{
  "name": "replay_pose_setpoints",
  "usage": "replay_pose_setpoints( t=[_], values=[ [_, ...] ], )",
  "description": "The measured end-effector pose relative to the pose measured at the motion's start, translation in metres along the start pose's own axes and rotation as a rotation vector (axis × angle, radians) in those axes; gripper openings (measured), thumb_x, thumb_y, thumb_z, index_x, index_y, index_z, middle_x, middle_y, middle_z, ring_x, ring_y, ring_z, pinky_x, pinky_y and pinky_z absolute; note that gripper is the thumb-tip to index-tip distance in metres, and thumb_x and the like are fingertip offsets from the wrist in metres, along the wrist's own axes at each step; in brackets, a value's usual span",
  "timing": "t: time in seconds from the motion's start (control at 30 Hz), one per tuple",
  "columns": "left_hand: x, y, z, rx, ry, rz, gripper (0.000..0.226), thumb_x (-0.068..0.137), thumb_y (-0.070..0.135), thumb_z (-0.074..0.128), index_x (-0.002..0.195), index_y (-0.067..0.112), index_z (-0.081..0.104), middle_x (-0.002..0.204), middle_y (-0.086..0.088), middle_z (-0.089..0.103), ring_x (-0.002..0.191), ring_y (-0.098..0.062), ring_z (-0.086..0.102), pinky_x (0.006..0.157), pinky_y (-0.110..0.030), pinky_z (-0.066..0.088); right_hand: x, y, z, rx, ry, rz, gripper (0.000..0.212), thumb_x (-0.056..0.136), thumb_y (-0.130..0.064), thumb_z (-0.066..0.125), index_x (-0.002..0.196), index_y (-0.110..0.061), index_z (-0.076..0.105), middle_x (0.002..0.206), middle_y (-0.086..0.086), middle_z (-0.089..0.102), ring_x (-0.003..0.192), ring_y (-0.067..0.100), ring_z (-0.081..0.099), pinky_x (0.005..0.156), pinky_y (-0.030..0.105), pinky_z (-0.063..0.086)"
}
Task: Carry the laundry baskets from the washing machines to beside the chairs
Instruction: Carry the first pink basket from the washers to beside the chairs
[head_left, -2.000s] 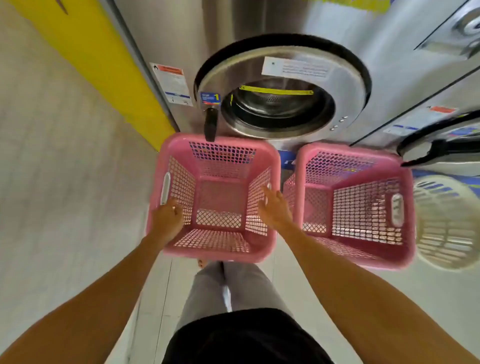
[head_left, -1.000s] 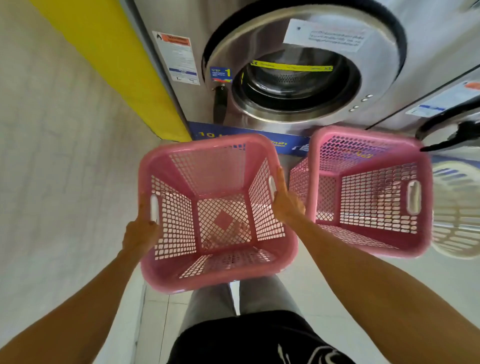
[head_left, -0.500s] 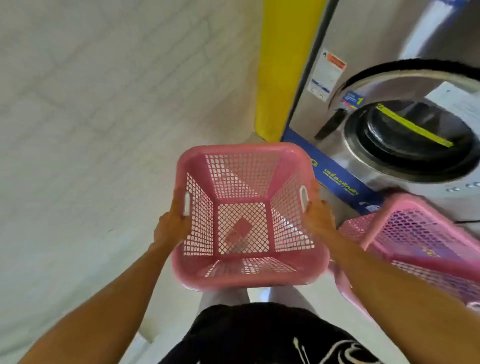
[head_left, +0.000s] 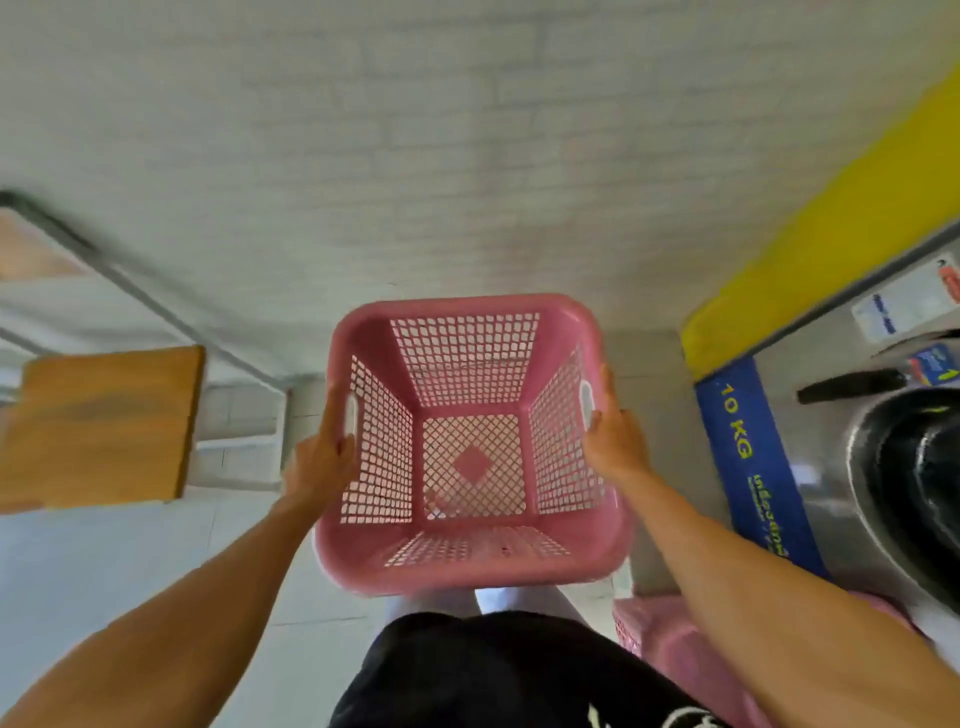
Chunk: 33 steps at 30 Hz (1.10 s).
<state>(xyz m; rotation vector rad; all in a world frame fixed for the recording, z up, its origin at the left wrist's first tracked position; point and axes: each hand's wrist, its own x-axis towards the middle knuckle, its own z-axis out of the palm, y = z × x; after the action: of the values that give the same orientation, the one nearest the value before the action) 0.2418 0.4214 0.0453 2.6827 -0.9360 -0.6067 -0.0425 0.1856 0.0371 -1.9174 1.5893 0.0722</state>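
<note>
An empty pink laundry basket (head_left: 470, 564) hangs in the air in front of me, level and seen from above. My left hand (head_left: 322, 462) grips its left handle and my right hand (head_left: 613, 441) grips its right handle. A second pink basket (head_left: 670, 649) shows only a corner at the lower right, behind my right forearm. The washing machine (head_left: 883, 467) with its round door stands at the right edge. A wooden chair seat (head_left: 104, 426) sits at the left, level with the basket.
A white brick wall (head_left: 467, 156) fills the view ahead. A yellow panel (head_left: 831, 234) borders the machine. A metal-framed table edge (head_left: 78, 244) runs above the chair. Light floor tiles (head_left: 104, 561) lie under the chair and to my left.
I have lifted the pink basket off the floor and turned left with it. The washing machine and the second basket slid to the right edge, and a wooden chair came into view.
</note>
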Motion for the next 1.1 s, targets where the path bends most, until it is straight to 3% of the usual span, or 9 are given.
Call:
replay_pose_setpoints(
  t=[0.17, 0.27, 0.4, 0.5, 0.7, 0.8, 0.93, 1.03, 1.1],
  values=[
    [-0.061, -0.062, -0.014, -0.03, 0.08, -0.209, 0.07, 0.104, 0.028, 0.036, 0.158, 0.044, -0.006, 0.081, -0.011, 0.062, 0.047, -0.009, 0.042, 0.048, -0.027, 0.039, -0.018, -0.053, 0.034, -0.058, -0.098, -0.199, 0.071, 0.107, -0.028, 0.034, 0.149, -0.058, -0.015, 0.088, 0.016, 0.055, 0.058, 0.024, 0.061, 0.043, 0.03, 0.049],
    [-0.1, -0.103, -0.019, -0.038, 0.105, -0.333, 0.074, 0.103, 0.031, 0.036, 0.154, 0.05, -0.014, 0.079, -0.013, 0.068, 0.047, -0.012, 0.047, 0.051, -0.032, 0.049, -0.036, -0.086, 0.058, -0.107, -0.154, -0.296, 0.071, 0.106, -0.026, 0.034, 0.151, -0.055, -0.013, 0.088, 0.018, 0.058, 0.057, 0.024, 0.059, 0.044, 0.03, 0.045],
    [-0.157, -0.155, -0.027, -0.142, 0.138, -0.471, 0.074, 0.102, 0.033, 0.035, 0.15, 0.058, -0.015, 0.084, -0.014, 0.069, 0.051, -0.015, 0.056, 0.047, -0.025, 0.046, -0.073, -0.132, 0.092, -0.196, -0.195, -0.398, 0.068, 0.106, -0.024, 0.033, 0.155, -0.05, -0.007, 0.097, 0.01, 0.053, 0.062, 0.024, 0.062, 0.045, 0.032, 0.048],
    [-0.205, -0.198, -0.034, -0.186, 0.157, -0.57, 0.077, 0.1, 0.031, 0.035, 0.148, 0.061, -0.017, 0.085, -0.015, 0.068, 0.052, -0.016, 0.056, 0.046, -0.025, 0.041, -0.111, -0.16, 0.123, -0.235, -0.244, -0.492, 0.065, 0.107, -0.029, 0.032, 0.155, -0.049, -0.007, 0.091, 0.009, 0.057, 0.055, 0.02, 0.06, 0.044, 0.034, 0.056],
    [-0.306, -0.287, -0.042, -0.231, 0.223, -0.727, 0.08, 0.096, 0.031, 0.037, 0.145, 0.064, -0.018, 0.094, -0.021, 0.071, 0.068, -0.031, 0.064, 0.065, -0.038, 0.055, -0.207, -0.217, 0.186, -0.299, -0.35, -0.623, 0.07, 0.107, -0.024, 0.035, 0.153, -0.054, -0.01, 0.083, 0.014, 0.059, 0.054, 0.023, 0.061, 0.049, 0.042, 0.061],
    [-0.353, -0.336, -0.047, -0.267, 0.262, -0.794, 0.079, 0.096, 0.033, 0.038, 0.144, 0.066, -0.015, 0.102, -0.023, 0.071, 0.078, -0.037, 0.069, 0.072, -0.041, 0.058, -0.26, -0.244, 0.219, -0.328, -0.391, -0.692, 0.067, 0.108, -0.026, 0.033, 0.154, -0.052, -0.009, 0.096, 0.017, 0.064, 0.054, 0.022, 0.061, 0.049, 0.041, 0.06],
    [-0.41, -0.39, -0.057, -0.302, 0.336, -0.873, 0.076, 0.097, 0.036, 0.038, 0.147, 0.063, -0.011, 0.106, -0.023, 0.071, 0.072, -0.031, 0.062, 0.069, -0.036, 0.053, -0.317, -0.281, 0.268, -0.362, -0.433, -0.753, 0.06, 0.108, -0.035, 0.032, 0.156, -0.049, -0.001, 0.15, 0.015, 0.047, 0.056, 0.019, 0.061, 0.038, 0.024, 0.045],
    [-0.447, -0.421, -0.069, -0.299, 0.363, -0.935, 0.075, 0.098, 0.031, 0.039, 0.153, 0.055, -0.007, 0.108, -0.024, 0.07, 0.08, -0.035, 0.064, 0.071, -0.038, 0.049, -0.358, -0.308, 0.301, -0.384, -0.472, -0.791, 0.06, 0.108, -0.034, 0.033, 0.156, -0.05, 0.002, 0.155, 0.012, 0.042, 0.061, 0.018, 0.059, 0.042, 0.022, 0.043],
    [-0.468, -0.441, -0.076, -0.292, 0.38, -0.971, 0.075, 0.099, 0.03, 0.038, 0.154, 0.053, -0.006, 0.113, -0.024, 0.069, 0.082, -0.035, 0.064, 0.071, -0.038, 0.049, -0.385, -0.326, 0.32, -0.405, -0.494, -0.825, 0.065, 0.107, -0.02, 0.034, 0.158, -0.046, 0.004, 0.159, 0.01, 0.037, 0.082, 0.026, 0.064, 0.057, 0.025, 0.049]
  ],
)
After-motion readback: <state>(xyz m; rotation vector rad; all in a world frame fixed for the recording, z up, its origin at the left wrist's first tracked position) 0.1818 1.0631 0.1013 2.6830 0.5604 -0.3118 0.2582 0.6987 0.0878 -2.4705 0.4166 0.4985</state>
